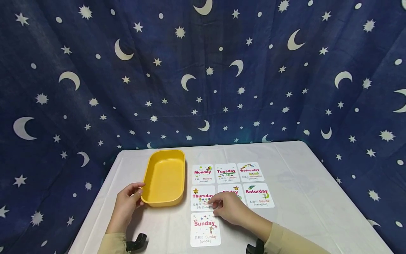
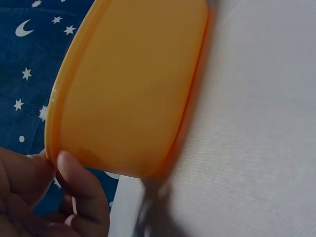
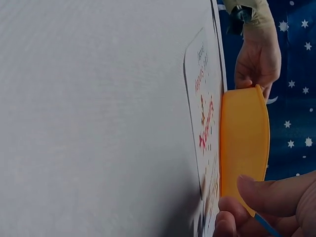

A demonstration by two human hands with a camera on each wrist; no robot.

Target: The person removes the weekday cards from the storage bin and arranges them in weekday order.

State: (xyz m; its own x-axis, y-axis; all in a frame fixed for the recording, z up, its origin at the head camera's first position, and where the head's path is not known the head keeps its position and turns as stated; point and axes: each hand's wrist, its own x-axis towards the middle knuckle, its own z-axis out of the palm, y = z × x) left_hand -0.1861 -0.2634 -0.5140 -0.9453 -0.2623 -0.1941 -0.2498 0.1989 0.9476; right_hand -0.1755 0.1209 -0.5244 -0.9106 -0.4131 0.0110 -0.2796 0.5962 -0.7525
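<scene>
My left hand (image 1: 125,204) pinches the near left corner of a yellow plastic tray (image 1: 163,203) between thumb and fingers; the left wrist view shows the grip on the rim. The tray's inside looks bare. My right hand (image 1: 231,208) hovers over the white weekday cards, its fingers loosely bent with nothing visible between them. It covers parts of the Thursday card (image 1: 199,200) and the Friday card (image 1: 236,191). Just below it lies the Sunday card (image 1: 203,231). In the right wrist view, my right thumb and fingers (image 3: 266,202) overlap the tray from that angle.
Behind these are the Monday card (image 1: 203,178), Tuesday card (image 1: 227,174) and Wednesday card (image 1: 251,173), in a row. The Saturday card (image 1: 258,197) lies to the right. A white cloth covers the table (image 1: 304,197); a dark blue moon-and-star curtain (image 1: 209,91) hangs behind.
</scene>
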